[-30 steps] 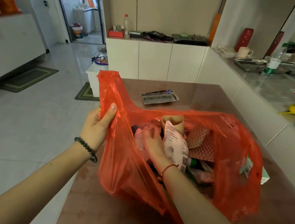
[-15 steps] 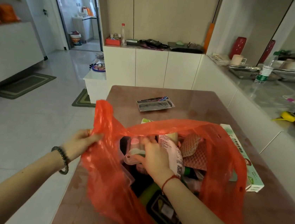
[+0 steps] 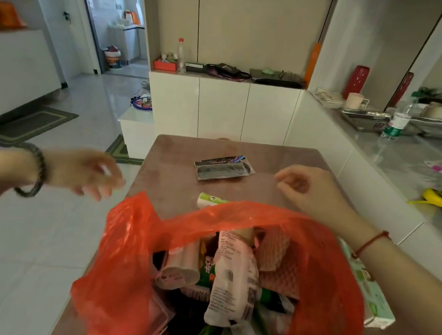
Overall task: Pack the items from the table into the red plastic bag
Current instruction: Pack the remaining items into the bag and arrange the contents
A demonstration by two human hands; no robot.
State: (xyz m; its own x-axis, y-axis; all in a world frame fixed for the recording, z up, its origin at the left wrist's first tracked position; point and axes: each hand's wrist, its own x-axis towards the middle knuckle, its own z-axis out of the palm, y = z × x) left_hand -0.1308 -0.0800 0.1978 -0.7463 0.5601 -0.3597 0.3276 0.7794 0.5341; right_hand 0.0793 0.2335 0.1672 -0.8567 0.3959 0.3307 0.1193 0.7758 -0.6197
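Bench: brownish-pink top w/ a dull sheen, rounded far corners, running from frame centre down to the bottom edge.

On it, 3 things:
- Flat packet, dark w/ silvery border and a red-blue corner, lying flat in the upper-centre part of the top, well apart from the rest.
- Red plastic bag, lower centre, slumped on the near part of the bench, mouth gaping upward, stuffed w/ packs and wrappers.
- Long green-and-white box, lying flat just behind and to the right of the bag, touching it. Right end sticks out at lower right; other end peeks over the bag's far rim, approx. frame centre.
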